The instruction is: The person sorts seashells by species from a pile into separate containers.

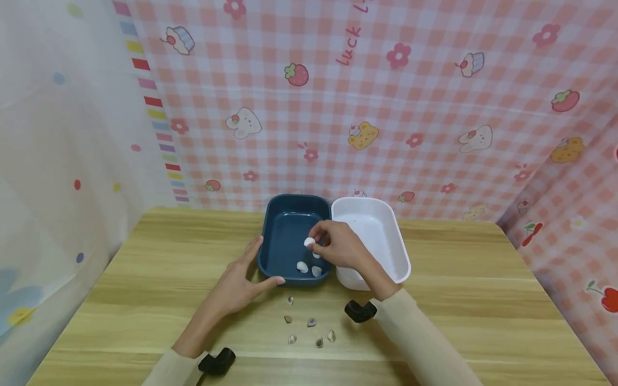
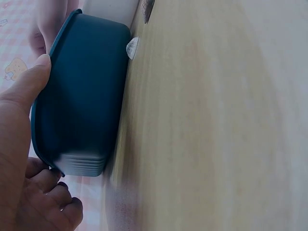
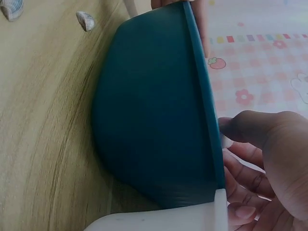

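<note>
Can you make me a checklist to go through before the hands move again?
1. White shell pinched: ok. The right grip has the white shell between thumb and finger.
2. Blue tray steadied: ok. The left grip holds its near left corner.
3. White tray close by: ok. It stands just to the right of the blue tray.
4. Nothing loose in front of the blue tray: not ok. Six small shells lie on the table there.
5. Held shell high enough to pass over the blue tray's side: cannot tell. The views don't settle its height.
</note>
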Demonstrator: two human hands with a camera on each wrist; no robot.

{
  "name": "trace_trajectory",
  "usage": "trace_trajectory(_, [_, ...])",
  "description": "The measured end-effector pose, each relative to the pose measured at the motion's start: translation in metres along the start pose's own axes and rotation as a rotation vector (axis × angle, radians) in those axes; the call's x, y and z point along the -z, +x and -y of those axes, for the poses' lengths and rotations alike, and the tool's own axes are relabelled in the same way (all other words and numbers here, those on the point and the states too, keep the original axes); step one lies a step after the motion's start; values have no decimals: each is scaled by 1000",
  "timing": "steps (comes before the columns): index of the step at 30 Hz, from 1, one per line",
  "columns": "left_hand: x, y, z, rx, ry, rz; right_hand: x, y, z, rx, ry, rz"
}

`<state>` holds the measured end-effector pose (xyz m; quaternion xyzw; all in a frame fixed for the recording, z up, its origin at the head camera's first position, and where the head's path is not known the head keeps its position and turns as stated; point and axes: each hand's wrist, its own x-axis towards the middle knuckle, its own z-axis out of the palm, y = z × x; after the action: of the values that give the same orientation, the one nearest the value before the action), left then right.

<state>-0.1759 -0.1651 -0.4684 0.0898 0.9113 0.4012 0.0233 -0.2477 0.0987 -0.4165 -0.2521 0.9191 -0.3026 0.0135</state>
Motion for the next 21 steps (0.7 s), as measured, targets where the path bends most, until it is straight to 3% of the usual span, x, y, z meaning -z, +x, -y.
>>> trace_trajectory(8, [1, -1, 1, -6, 4, 13, 3, -5, 2, -3, -3, 2])
trace_trajectory(21, [1, 0, 0, -10, 6, 3, 10, -41, 3, 53, 78, -56])
